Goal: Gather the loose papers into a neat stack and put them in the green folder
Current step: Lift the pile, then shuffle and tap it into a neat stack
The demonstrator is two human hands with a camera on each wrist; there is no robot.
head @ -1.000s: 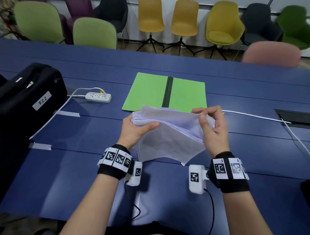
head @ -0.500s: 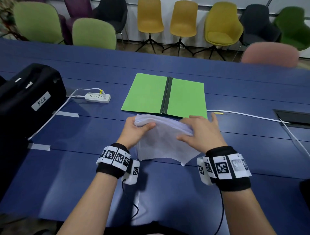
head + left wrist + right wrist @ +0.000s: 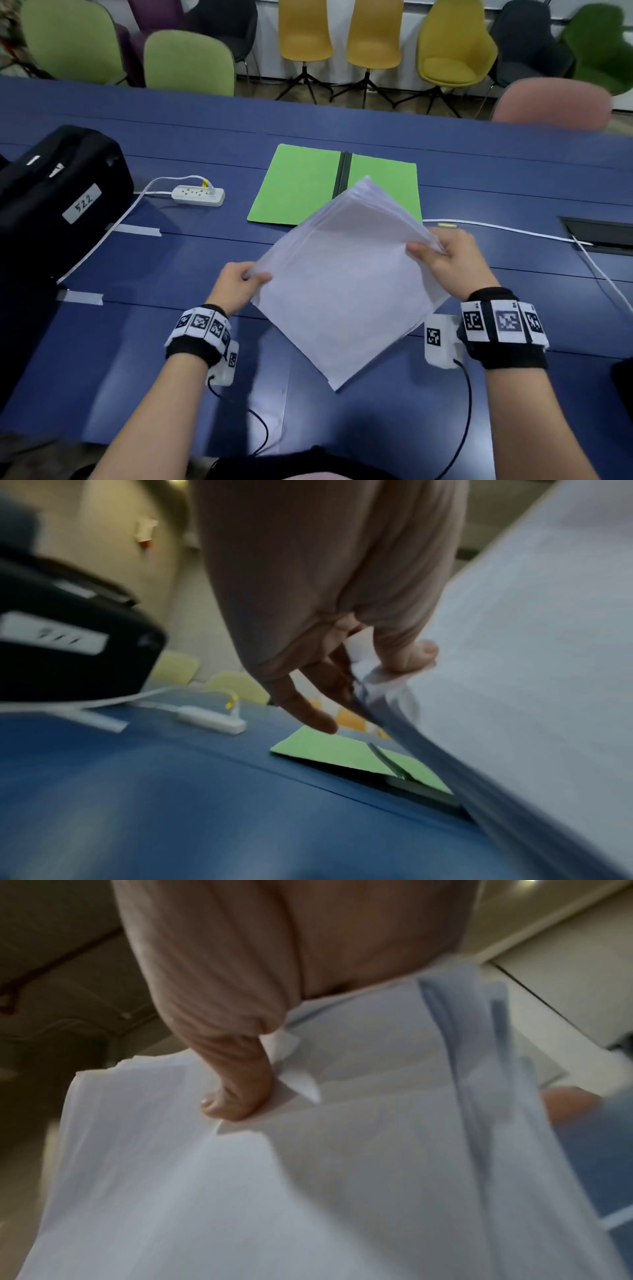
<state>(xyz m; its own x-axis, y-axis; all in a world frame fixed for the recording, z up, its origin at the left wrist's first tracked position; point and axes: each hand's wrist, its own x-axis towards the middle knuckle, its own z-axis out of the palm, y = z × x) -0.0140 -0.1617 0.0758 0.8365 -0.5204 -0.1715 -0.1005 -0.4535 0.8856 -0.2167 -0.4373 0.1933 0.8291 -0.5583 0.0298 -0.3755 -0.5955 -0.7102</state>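
Observation:
A stack of white papers (image 3: 346,277) hangs above the blue table, turned like a diamond, its far corner over the green folder (image 3: 301,181). My left hand (image 3: 239,282) pinches the stack's left corner, thumb on top (image 3: 411,656). At the right corner my right hand (image 3: 442,257) pinches it too; the right wrist view shows the thumb (image 3: 236,1096) pressed on the sheets (image 3: 308,1177). The folder lies open and flat, a dark spine down its middle, also seen in the left wrist view (image 3: 342,750). The sheets' edges are slightly uneven.
A black case (image 3: 51,192) labelled 522 stands at the left. A white power strip (image 3: 198,195) lies left of the folder, a white cable (image 3: 513,229) runs to a table hatch (image 3: 603,233) at the right. Coloured chairs (image 3: 305,31) line the far side.
The stack was low near the table with my right hand flat on it. Now both hands have lifted it, flattened and rotated into a diamond, each pinching a side corner.

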